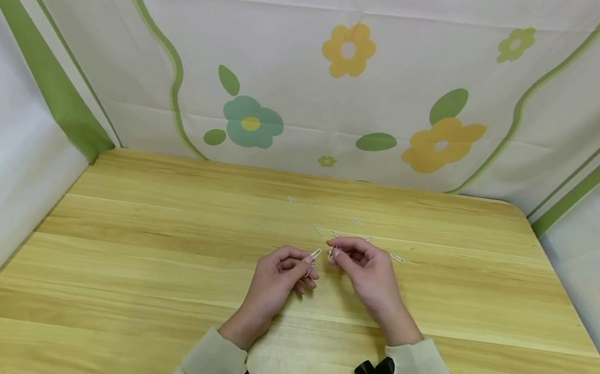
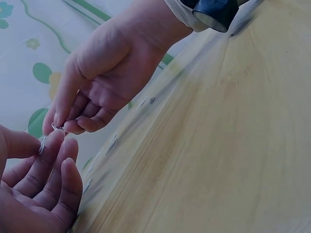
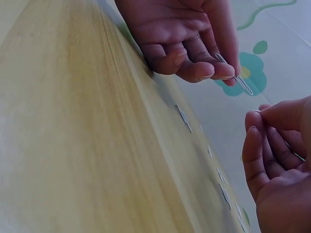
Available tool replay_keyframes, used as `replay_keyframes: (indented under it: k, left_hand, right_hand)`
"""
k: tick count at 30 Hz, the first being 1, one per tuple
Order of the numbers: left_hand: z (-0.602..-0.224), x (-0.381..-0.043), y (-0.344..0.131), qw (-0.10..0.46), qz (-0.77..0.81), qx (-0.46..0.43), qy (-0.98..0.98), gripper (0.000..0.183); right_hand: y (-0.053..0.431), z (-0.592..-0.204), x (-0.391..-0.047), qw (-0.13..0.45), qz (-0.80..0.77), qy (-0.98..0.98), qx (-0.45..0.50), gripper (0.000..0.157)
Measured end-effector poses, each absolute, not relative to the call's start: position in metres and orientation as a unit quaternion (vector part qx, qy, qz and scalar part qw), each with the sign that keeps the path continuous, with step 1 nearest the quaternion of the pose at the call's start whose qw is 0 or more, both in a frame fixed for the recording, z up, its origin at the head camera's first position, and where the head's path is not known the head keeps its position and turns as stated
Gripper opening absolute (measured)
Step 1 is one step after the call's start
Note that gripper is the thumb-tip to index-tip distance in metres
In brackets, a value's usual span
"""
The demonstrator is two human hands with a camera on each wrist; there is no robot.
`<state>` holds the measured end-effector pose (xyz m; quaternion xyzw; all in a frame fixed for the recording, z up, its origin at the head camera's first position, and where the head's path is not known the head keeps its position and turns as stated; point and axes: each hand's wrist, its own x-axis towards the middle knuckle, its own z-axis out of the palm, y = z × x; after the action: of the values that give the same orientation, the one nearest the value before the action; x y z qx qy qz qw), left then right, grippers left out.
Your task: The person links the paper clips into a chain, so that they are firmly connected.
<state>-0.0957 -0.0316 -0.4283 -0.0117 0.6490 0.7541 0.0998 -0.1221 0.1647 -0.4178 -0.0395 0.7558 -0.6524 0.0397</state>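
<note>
Two white paper clips (image 1: 316, 253) stick out from between the thumb and fingers of my left hand (image 1: 280, 281), one hanging below the other. In the right wrist view a clip's looped end (image 3: 247, 87) points out past the left fingertips. My right hand (image 1: 370, 278) pinches another white paper clip (image 1: 331, 254) between thumb and forefinger, a short gap away from the left hand's clips. In the left wrist view this clip (image 2: 58, 127) shows at the right fingertips. Both hands are held over the table, fingertips facing each other.
Several loose white paper clips lie on the wooden table (image 1: 144, 293) beyond the hands, among them one at the far left (image 1: 291, 199) and a clip (image 1: 397, 258) right of the right hand. A white curtain (image 1: 297, 51) with printed flowers hangs behind the table.
</note>
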Motion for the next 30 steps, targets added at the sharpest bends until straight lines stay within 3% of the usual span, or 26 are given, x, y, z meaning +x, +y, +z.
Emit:
replay_keyframes:
  k: [30]
  left_hand:
    - [-0.4239, -0.0935, -0.0275, 0.088, 0.746, 0.003, 0.660, 0.021]
  right_hand:
    - [0.1571, -0.4139, -0.1148, -0.068, -0.541, 0.826, -0.147, 0.012]
